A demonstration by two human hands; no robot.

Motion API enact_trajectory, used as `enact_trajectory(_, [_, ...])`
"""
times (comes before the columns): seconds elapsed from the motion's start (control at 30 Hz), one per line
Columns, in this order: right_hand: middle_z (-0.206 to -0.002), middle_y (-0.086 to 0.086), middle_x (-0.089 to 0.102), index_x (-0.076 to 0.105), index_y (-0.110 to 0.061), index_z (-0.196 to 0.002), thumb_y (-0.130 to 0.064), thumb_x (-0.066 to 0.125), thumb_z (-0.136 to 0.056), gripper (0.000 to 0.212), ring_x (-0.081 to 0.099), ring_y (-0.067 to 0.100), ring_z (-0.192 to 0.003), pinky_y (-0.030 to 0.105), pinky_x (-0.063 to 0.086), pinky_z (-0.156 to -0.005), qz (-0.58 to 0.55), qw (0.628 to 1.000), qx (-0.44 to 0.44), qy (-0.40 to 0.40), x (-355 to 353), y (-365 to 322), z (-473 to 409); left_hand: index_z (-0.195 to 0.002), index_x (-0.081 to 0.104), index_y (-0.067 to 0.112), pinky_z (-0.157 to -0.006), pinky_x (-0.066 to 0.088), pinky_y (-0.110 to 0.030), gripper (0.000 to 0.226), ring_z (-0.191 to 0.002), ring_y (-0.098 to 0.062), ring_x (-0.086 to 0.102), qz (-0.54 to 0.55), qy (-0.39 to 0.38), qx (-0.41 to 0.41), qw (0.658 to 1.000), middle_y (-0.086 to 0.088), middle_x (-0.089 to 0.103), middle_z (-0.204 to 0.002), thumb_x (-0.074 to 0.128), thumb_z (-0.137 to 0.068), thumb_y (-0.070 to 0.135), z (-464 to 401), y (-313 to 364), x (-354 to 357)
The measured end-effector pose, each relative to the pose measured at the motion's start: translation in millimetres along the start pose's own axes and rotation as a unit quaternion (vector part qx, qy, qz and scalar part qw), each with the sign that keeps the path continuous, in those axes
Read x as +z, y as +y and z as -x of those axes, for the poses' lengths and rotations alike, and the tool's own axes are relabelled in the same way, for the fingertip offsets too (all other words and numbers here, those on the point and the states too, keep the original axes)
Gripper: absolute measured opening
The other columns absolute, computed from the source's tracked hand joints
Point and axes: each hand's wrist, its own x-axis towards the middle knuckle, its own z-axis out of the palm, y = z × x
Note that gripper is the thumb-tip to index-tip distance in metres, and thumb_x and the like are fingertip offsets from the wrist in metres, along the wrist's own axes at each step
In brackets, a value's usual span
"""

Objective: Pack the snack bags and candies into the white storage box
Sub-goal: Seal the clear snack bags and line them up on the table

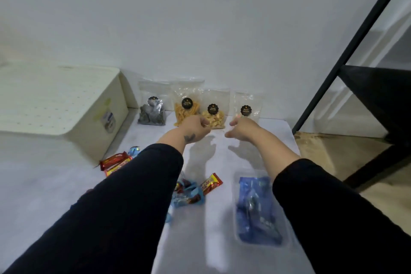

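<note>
White table [244,153] against bare wall, white storage box [66,100] closed at far left edge. Four snack bags [212,110] along back; candies [189,193] near. Left hand [195,128], right hand [242,129] loosely curled, grasping nothing, free space between.

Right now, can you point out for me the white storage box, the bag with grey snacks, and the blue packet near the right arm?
white storage box [57,100], head view, on its dotted top face.
grey snack bag [152,113], head view, on the grey contents.
blue packet [255,209], head view, on its blue middle.
</note>
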Motion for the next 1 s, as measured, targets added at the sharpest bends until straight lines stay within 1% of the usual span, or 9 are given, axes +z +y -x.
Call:
enact_trajectory(0.07, [-0.14, 0.011, 0.05, 0.049, -0.008, -0.136, -0.03, 0.06, -0.092, 0.051, 0.049, 0.028, -0.126, 0.033, 0.041, -0.102, 0.016, 0.999, -0.038, 0.009, 15, -30, 27, -0.127, 0.056, 0.011, -0.102, 0.041, -0.031, 0.038, -0.119, -0.024, 0.054, -0.037, -0.002, 0.006, 0.999, -0.009, 0.058, -0.13, 0.056, -0.091, 0.022, 32, -23, -22])
enact_trajectory(0.17, [-0.141, 0.01, 0.051, 0.052, -0.008, -0.135, -0.033, 0.058, -0.092, 0.05, 0.049, 0.027, -0.127, 0.033, 0.04, -0.103, 0.034, 0.996, -0.083, 0.018, 42, -76, 64, -0.126, 0.057, 0.012, -0.097, 0.041, -0.027, 0.035, -0.116, -0.021, 0.056, -0.059, 0.016, 0.012, 0.998, -0.007, 0.06, -0.127, 0.055, -0.092, 0.022, 81, -61, -59])
enact_trajectory(0.4, [-0.141, 0.012, 0.05, 0.049, -0.005, -0.136, -0.03, 0.057, -0.093, 0.051, 0.049, 0.028, -0.127, 0.033, 0.04, -0.103, 0.007, 0.988, -0.152, 0.023, 104, -186, 120, -0.124, 0.059, 0.01, -0.094, 0.04, -0.023, 0.032, -0.115, -0.021, 0.057, -0.021, 0.14, 0.003, 0.99, -0.007, 0.062, -0.126, 0.054, -0.093, 0.015, 181, -148, -153])
enact_trajectory(0.47, [-0.14, 0.012, 0.051, 0.048, -0.004, -0.137, -0.03, 0.056, -0.094, 0.051, 0.049, 0.028, -0.127, 0.03, 0.04, -0.1, -0.006, 0.986, -0.162, 0.02, 118, -216, 125, -0.124, 0.059, 0.01, -0.092, 0.039, -0.022, 0.032, -0.117, -0.021, 0.057, -0.019, 0.164, -0.01, 0.986, -0.007, 0.062, -0.127, 0.053, -0.093, 0.015, 201, -174, -181])
enact_trajectory(0.57, [-0.134, 0.013, 0.056, 0.052, -0.001, -0.13, -0.031, 0.053, -0.095, 0.046, 0.054, 0.028, -0.12, 0.027, 0.042, -0.088, -0.031, 0.984, -0.173, 0.026, 134, -257, 123, -0.125, 0.058, 0.013, -0.095, 0.039, -0.025, 0.033, -0.121, -0.02, 0.054, 0.003, 0.205, -0.039, 0.978, -0.005, 0.058, -0.131, 0.05, -0.093, 0.016, 217, -215, -219])
enact_trajectory(0.73, [-0.135, 0.012, 0.055, 0.046, -0.004, -0.135, -0.033, 0.047, -0.098, 0.047, 0.054, 0.029, -0.119, 0.028, 0.041, -0.082, -0.066, 0.984, -0.156, 0.046, 153, -306, 91, -0.131, 0.052, 0.014, -0.105, 0.034, -0.03, 0.037, -0.131, -0.022, 0.045, 0.003, 0.274, -0.062, 0.96, -0.004, 0.049, -0.141, 0.049, -0.095, 0.021, 210, -275, -267])
enact_trajectory(0.83, [-0.137, 0.013, 0.053, 0.045, -0.005, -0.136, -0.037, 0.044, -0.097, 0.051, 0.055, 0.03, -0.115, 0.027, 0.042, -0.079, -0.08, 0.985, -0.129, 0.079, 163, -329, 52, -0.134, 0.049, 0.015, -0.105, 0.033, -0.031, 0.04, -0.132, -0.022, 0.042, -0.025, 0.272, -0.075, 0.959, -0.005, 0.044, -0.144, 0.047, -0.096, 0.026, 186, -307, -290])
enact_trajectory(0.93, [-0.14, 0.018, 0.045, 0.036, 0.001, -0.14, -0.038, 0.046, -0.096, 0.059, 0.053, 0.034, -0.117, 0.032, 0.043, -0.085, -0.112, 0.983, -0.074, 0.124, 165, -352, 17, -0.138, 0.044, 0.016, -0.112, 0.03, -0.036, 0.044, -0.135, -0.022, 0.037, -0.076, 0.274, -0.079, 0.956, -0.005, 0.039, -0.147, 0.044, -0.096, 0.031, 155, -337, -319])
enact_trajectory(1.0, [-0.142, 0.018, 0.042, 0.03, 0.002, -0.142, -0.034, 0.048, -0.095, 0.062, 0.05, 0.036, -0.121, 0.034, 0.044, -0.089, -0.128, 0.98, -0.047, 0.144, 163, -363, 2, -0.14, 0.04, 0.015, -0.114, 0.026, -0.042, 0.048, -0.138, -0.024, 0.033, -0.117, 0.253, -0.1, 0.955, -0.006, 0.035, -0.15, 0.042, -0.096, 0.033, 136, -356, -338])
